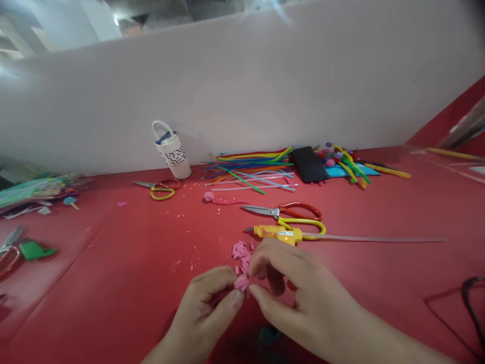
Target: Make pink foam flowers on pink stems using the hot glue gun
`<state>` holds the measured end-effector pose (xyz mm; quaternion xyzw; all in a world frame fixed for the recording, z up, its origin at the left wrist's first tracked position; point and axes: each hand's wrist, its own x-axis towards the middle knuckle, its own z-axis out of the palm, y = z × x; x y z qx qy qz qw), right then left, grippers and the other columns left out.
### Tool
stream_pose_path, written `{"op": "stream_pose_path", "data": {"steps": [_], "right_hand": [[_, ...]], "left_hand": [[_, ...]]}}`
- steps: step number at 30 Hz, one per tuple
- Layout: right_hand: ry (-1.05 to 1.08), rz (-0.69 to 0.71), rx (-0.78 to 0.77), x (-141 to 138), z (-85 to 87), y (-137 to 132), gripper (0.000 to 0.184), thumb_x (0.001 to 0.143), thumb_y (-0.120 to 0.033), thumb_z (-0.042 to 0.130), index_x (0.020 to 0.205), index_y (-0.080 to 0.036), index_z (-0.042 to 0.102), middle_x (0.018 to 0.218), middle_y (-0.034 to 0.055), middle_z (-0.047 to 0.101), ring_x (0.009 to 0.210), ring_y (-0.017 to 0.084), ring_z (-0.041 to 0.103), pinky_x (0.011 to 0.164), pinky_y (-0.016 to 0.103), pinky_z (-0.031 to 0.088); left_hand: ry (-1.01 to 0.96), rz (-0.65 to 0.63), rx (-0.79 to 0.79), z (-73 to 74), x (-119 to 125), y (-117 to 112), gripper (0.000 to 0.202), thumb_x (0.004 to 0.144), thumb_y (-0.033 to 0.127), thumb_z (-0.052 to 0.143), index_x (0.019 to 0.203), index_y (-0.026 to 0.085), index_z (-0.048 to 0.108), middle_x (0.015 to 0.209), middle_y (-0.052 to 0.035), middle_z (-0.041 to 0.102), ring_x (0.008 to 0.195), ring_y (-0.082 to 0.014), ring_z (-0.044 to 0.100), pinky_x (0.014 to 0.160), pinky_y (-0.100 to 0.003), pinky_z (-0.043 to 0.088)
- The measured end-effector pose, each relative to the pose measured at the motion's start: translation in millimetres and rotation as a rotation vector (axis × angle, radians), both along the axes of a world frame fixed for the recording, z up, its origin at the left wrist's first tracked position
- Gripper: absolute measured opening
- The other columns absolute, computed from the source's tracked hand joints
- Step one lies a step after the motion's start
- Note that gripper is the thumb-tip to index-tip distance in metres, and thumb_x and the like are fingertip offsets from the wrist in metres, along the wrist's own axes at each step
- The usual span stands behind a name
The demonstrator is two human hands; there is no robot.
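Between the thumb and forefinger of my left hand (206, 308) is a small pink flower (241, 282), built from short pink pieces. My right hand (299, 288) is close by on its right side, thumb and forefinger tips slightly apart and nearly touching it; no separate piece shows between them. Just beyond the flower lies a pile of cut pink pieces (240, 249). A yellow glue gun (278, 233) rests past my right hand, a long translucent glue stick (379, 238) running out of its back. Behind it lie scissors (299, 212) with red and yellow handles.
Along the white partition (242, 91) stand a white patterned cup (175, 157), colourful craft stems (250, 167), a black phone (310, 164) and finished fuzzy flowers (348, 162). A pink flower on a stem (209, 196) and more scissors (162, 189) lie on the red table (113, 283).
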<state>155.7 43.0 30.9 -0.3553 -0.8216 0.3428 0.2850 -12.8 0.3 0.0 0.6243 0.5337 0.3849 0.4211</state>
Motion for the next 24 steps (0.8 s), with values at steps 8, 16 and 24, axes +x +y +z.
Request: {"op": "stream_pose_path", "data": {"steps": [8, 16, 24], "right_hand": [[-0.013, 0.002, 0.066, 0, -0.8, -3, 0.014, 0.075, -0.008, 0.052, 0.075, -0.022, 0.049, 0.071, -0.0034, 0.055, 0.065, 0.011, 0.050, 0.057, 0.023, 0.036], [-0.001, -0.063, 0.025, -5, -8.9, 0, 0.013, 0.074, -0.009, 0.052, 0.070, -0.021, 0.050, 0.064, -0.0046, 0.054, 0.058, 0.009, 0.049, 0.052, 0.021, 0.035], [-0.002, -0.075, -0.023, -7, -9.9, -1, 0.015, 0.072, -0.007, 0.050, 0.067, -0.021, 0.048, 0.061, -0.0051, 0.052, 0.053, 0.008, 0.047, 0.047, 0.019, 0.034]], "left_hand": [[0.156, 0.040, 0.095, 0.8, 1, -2, 0.022, 0.080, 0.024, 0.046, 0.063, 0.018, 0.059, 0.060, -0.0004, 0.051, 0.056, -0.0138, 0.045, 0.054, -0.023, 0.037], [0.232, 0.058, 0.141, -0.3, 3, 0, 0.022, 0.079, 0.021, 0.043, 0.061, 0.017, 0.056, 0.056, 0.0012, 0.048, 0.053, -0.0127, 0.044, 0.050, -0.022, 0.035], [0.279, 0.036, 0.119, -2.3, 3, 0, 0.023, 0.080, 0.022, 0.040, 0.059, 0.018, 0.048, 0.056, 0.0030, 0.039, 0.052, -0.0120, 0.039, 0.049, -0.023, 0.032]]}}
